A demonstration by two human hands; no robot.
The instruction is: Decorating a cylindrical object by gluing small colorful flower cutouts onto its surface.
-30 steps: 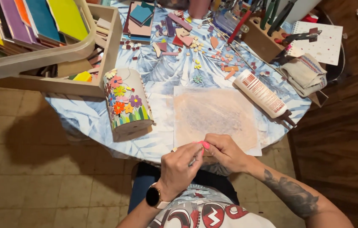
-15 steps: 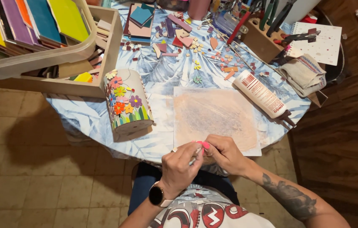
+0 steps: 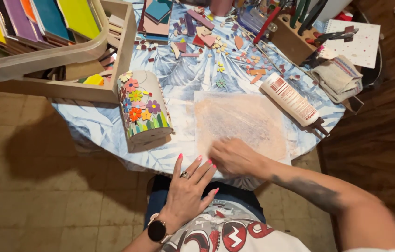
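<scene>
Hands parted since earlier frame, when fingertips met pinching small pink piece. Left hand [image 3: 189, 185] now spread flat, fingers splayed, holding nothing, at table's [image 3: 90, 128] near edge. Right hand [image 3: 235, 156] blurred, loosely curled, resting on near edge of white work sheet [image 3: 242, 119]; cannot tell whether it holds anything. Mosaic pot [image 3: 144, 108] lies on side just left of sheet. Glue bottle [image 3: 291, 99] lies beside sheet's right edge.

round table [image 3: 183, 81] | leaf-print cloth | paper sheet [image 3: 239, 119] | glue bottle [image 3: 291, 99] | flowered pot [image 3: 144, 109]

Matt translucent paper sheet [image 3: 242, 121], glossy mosaic pot [image 3: 144, 109], wooden tray [image 3: 118, 56], smooth plastic glue bottle [image 3: 290, 99]
</scene>
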